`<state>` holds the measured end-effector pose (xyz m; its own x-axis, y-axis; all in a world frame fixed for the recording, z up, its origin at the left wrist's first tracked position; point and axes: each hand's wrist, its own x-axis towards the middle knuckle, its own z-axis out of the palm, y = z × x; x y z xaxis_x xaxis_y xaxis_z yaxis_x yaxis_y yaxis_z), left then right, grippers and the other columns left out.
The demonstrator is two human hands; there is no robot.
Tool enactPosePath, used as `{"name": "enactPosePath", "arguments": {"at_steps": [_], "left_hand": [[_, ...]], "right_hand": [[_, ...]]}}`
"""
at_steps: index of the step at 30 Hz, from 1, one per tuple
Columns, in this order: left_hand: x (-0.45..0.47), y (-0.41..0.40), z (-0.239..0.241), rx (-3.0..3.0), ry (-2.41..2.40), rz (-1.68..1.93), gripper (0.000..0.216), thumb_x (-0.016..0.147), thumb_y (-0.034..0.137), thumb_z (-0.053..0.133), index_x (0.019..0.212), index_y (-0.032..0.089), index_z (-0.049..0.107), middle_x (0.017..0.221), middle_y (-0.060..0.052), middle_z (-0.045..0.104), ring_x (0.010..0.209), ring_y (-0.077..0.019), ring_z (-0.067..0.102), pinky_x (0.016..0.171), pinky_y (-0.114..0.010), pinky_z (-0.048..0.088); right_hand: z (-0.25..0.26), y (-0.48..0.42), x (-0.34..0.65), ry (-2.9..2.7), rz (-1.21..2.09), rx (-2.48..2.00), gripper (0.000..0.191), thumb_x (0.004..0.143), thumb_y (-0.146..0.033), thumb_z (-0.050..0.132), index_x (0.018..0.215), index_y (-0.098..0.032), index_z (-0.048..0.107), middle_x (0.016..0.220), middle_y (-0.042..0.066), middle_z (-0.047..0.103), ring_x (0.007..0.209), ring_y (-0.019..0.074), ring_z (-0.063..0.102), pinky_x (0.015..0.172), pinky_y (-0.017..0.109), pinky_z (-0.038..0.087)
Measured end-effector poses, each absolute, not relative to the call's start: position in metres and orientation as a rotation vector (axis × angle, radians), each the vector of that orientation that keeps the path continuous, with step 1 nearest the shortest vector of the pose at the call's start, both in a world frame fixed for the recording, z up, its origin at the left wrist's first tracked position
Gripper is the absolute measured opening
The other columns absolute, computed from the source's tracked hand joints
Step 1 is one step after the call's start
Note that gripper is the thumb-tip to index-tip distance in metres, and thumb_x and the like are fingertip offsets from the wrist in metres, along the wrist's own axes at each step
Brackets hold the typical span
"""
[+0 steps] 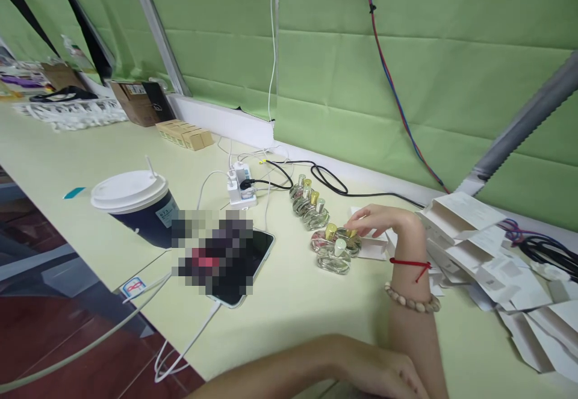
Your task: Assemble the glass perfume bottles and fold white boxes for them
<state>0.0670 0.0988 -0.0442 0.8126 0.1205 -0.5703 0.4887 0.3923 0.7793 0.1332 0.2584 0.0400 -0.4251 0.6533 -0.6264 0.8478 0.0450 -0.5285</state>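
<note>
My right hand [376, 218], with a red string and a bead bracelet at its wrist, reaches over the table, fingertips closed at the cap of a small glass perfume bottle [352, 245]. Right beside that bottle stand a clear one with a pale cap [334, 262] and a pinkish one with a gold cap [320, 240]. Behind them several more perfume bottles [311, 209] form a row. My left hand [383, 375] lies low in the picture, against my right forearm; its fingers are mostly cut off by the bottom edge.
White folded cartons [492, 266] pile up on the right. At left are a lidded paper cup [139, 206] and a phone [246, 266] on a white cable. A power strip [241, 187], black cable [325, 176] and small boxes [185, 134] lie near the green-covered wall.
</note>
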Motion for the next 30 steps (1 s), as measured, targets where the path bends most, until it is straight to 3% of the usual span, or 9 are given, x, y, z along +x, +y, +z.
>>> {"name": "enactPosePath", "arguments": {"at_steps": [5, 10, 15, 19, 22, 26, 28, 30], "left_hand": [[0.067, 0.098, -0.046, 1.185, 0.581, -0.19, 0.015, 0.074, 0.019, 0.052, 0.072, 0.004, 0.053, 0.067, 0.001, 0.048, 0.057, -0.0041, 0.043, 0.052, -0.012, 0.035], [0.069, 0.1, -0.073, 1.213, 0.435, -0.077, 0.03, 0.062, 0.032, 0.055, 0.074, 0.005, 0.055, 0.077, -0.002, 0.053, 0.067, -0.0078, 0.047, 0.061, -0.015, 0.039], [0.069, 0.1, -0.092, 1.27, 0.295, -0.005, 0.043, 0.05, 0.041, 0.06, 0.075, 0.006, 0.056, 0.087, -0.005, 0.055, 0.079, -0.0126, 0.05, 0.073, -0.021, 0.042], [0.067, 0.099, -0.088, 1.299, 0.295, -0.01, 0.04, 0.056, 0.043, 0.058, 0.075, 0.007, 0.056, 0.087, -0.005, 0.055, 0.08, -0.0126, 0.05, 0.073, -0.02, 0.042], [0.067, 0.099, -0.086, 1.283, 0.331, -0.036, 0.04, 0.058, 0.041, 0.059, 0.077, 0.006, 0.057, 0.084, -0.003, 0.055, 0.08, -0.0117, 0.05, 0.072, -0.018, 0.042], [0.067, 0.099, -0.082, 1.269, 0.374, -0.063, 0.035, 0.061, 0.036, 0.058, 0.079, 0.006, 0.056, 0.081, -0.002, 0.055, 0.079, -0.0109, 0.05, 0.07, -0.016, 0.042], [0.066, 0.099, -0.079, 1.272, 0.39, -0.063, 0.033, 0.062, 0.035, 0.058, 0.077, 0.006, 0.056, 0.08, -0.002, 0.055, 0.077, -0.0104, 0.05, 0.068, -0.016, 0.042], [0.066, 0.098, -0.077, 1.265, 0.401, -0.069, 0.032, 0.063, 0.034, 0.057, 0.075, 0.005, 0.056, 0.08, -0.002, 0.054, 0.075, -0.0099, 0.05, 0.065, -0.016, 0.042]], "right_hand": [[0.022, 0.269, 0.121, 2.468, -1.333, 1.601, 0.052, 0.079, -0.045, 0.059, 0.123, -0.018, 0.049, 0.11, 0.009, 0.057, 0.089, 0.0156, 0.057, 0.079, 0.028, 0.044], [0.0, 0.278, 0.084, 3.044, -1.564, 1.235, 0.043, 0.077, -0.035, 0.061, 0.115, -0.017, 0.054, 0.12, 0.006, 0.052, 0.109, 0.0138, 0.048, 0.091, 0.025, 0.04], [-0.004, 0.28, 0.07, 3.054, -1.476, 1.179, 0.04, 0.069, -0.01, 0.057, 0.108, -0.015, 0.053, 0.103, 0.004, 0.055, 0.088, 0.0103, 0.051, 0.076, 0.02, 0.043], [0.005, 0.277, 0.078, 2.982, -1.202, 1.391, 0.049, 0.067, -0.012, 0.057, 0.115, -0.019, 0.049, 0.079, -0.001, 0.05, 0.068, 0.0089, 0.047, 0.061, 0.019, 0.038], [0.013, 0.273, 0.086, 2.857, -1.031, 1.558, 0.051, 0.068, -0.015, 0.059, 0.118, -0.024, 0.048, 0.079, -0.002, 0.051, 0.065, 0.0093, 0.047, 0.058, 0.02, 0.036], [0.019, 0.268, 0.086, 2.652, -0.633, 1.873, 0.067, 0.068, -0.016, 0.062, 0.13, -0.021, 0.038, 0.097, 0.006, 0.056, 0.085, 0.0182, 0.054, 0.072, 0.028, 0.039], [0.017, 0.265, 0.078, 2.692, -0.426, 1.891, 0.078, 0.067, -0.017, 0.066, 0.137, -0.021, 0.031, 0.114, 0.012, 0.051, 0.106, 0.0253, 0.049, 0.087, 0.036, 0.036], [0.014, 0.264, 0.066, 2.889, -0.413, 1.742, 0.074, 0.07, -0.025, 0.068, 0.136, -0.024, 0.034, 0.124, 0.011, 0.046, 0.116, 0.0258, 0.042, 0.094, 0.039, 0.031]]}}
